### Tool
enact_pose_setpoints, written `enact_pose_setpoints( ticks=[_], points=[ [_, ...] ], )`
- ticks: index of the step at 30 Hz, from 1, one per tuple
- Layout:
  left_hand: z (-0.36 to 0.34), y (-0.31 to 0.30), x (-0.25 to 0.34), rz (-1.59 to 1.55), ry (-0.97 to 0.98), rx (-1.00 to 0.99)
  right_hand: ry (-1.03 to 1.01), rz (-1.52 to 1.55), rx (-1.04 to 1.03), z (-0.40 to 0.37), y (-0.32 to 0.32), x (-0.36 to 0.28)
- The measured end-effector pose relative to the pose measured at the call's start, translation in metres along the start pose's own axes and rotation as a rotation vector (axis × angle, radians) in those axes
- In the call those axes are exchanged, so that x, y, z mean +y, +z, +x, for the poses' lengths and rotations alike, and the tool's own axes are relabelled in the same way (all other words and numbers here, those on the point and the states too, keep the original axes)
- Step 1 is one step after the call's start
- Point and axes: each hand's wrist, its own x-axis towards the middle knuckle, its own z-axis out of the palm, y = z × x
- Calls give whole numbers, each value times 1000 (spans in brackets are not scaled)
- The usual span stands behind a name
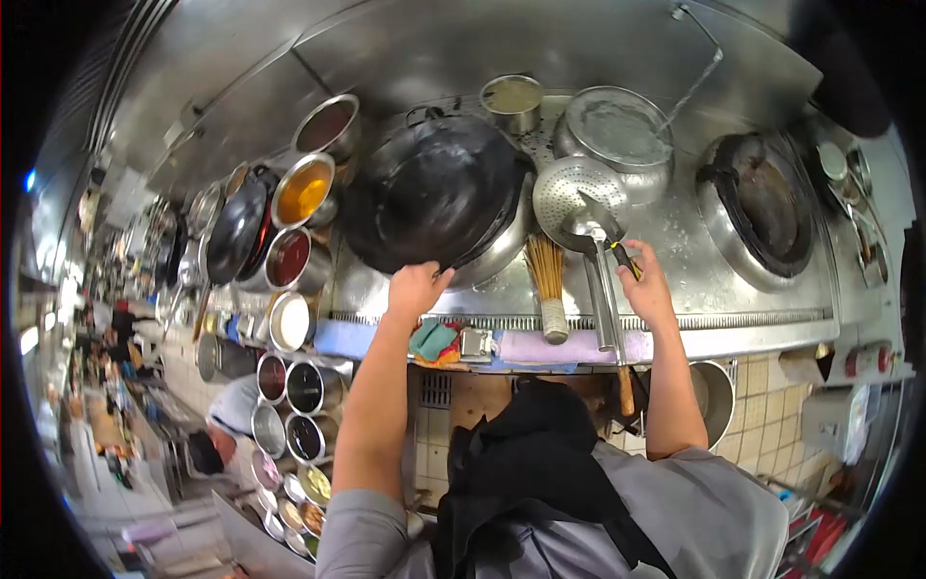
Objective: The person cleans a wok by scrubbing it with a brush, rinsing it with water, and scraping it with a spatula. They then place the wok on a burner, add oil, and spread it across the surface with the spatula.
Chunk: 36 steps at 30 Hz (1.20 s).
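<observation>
A large black wok (439, 193) is tilted over the steel stove ring at the middle left. My left hand (417, 289) is closed on its near rim, fingers over the edge. My right hand (646, 282) is wrapped round a slim tool with a black and yellow handle (625, 259); its working end overlaps the ladle in this view, so I cannot tell its kind. Just left of that hand lie a round perforated strainer (564, 193) and a metal ladle (584, 224), their long handles reaching over the counter edge. A bamboo wok brush (546, 280) lies between my hands.
Behind the strainer stand a large lidded pot (666, 179) and a smaller pot (513, 121). Another wok (767, 207) sits in the right burner. Sauce containers (290, 259) line the left. Folded cloths (579, 345) lie along the front edge. A person (231, 415) is at lower left.
</observation>
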Motion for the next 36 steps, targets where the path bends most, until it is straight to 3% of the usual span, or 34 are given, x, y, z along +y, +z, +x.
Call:
enact_pose_setpoints(
  ticks=[3,7,9,15,16,22,26,29,32,36],
  points=[
    [-21,-19,16,-24,12,75,-36,-11,82,-5,-6,-10],
    [-58,-41,21,-115,21,179,168,-44,78,-1,-8,-25],
    [-61,-62,14,-369,-179,286,9,-121,135,-5,2,-32],
    [-59,-110,-54,-868,-255,382,-116,-218,-37,-11,139,-19],
    [-62,-111,-67,-946,-240,381,-21,-228,-14,-13,167,-20],
    [-77,-110,-94,-1137,-242,390,-5,-375,144,-11,241,-32],
    [-80,-111,-104,-1147,-225,406,-167,-311,224,54,239,-19],
    [-83,-115,-97,-1220,-254,400,-40,-388,129,88,211,-48],
    [-85,-119,-104,-1214,-273,408,-64,-459,49,87,200,-61],
    [-87,-118,-101,-1215,-346,482,48,-352,43,126,189,-56]
  ],
)
